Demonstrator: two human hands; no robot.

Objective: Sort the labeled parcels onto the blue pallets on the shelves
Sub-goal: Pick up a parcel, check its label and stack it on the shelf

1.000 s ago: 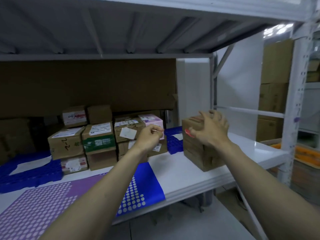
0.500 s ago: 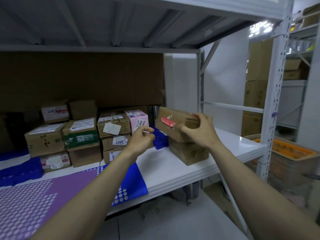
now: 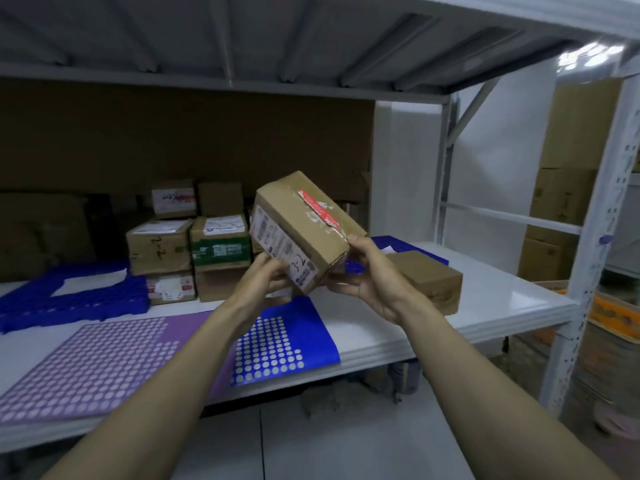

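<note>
White shelf [image 3: 491,299], both hands' grip, left hand [image 3: 258,284], right hand [image 3: 367,275], holding parcel [image 3: 298,230] marked "3-2"

Hands: two, left hand [image 3: 264,283] and right hand [image 3: 367,279].
Parcels off the stack: two, one held parcel [image 3: 298,233] and one loose parcel [image 3: 426,279] on the shelf [image 3: 502,299].
Parcels in the stack [image 3: 194,244] at the back: six counted, in three rows of two; any others hidden behind the held parcel.
Blue pallets: two, left pallet [image 3: 69,301] and right pallet [image 3: 401,245], the latter largely hidden.
Dotted mats: two, purple mat [image 3: 97,365] and blue mat [image 3: 287,344].
Cartons [image 3: 561,197] at far right: three, stacked one on another.
Orange crate [image 3: 614,315]: one.
</note>
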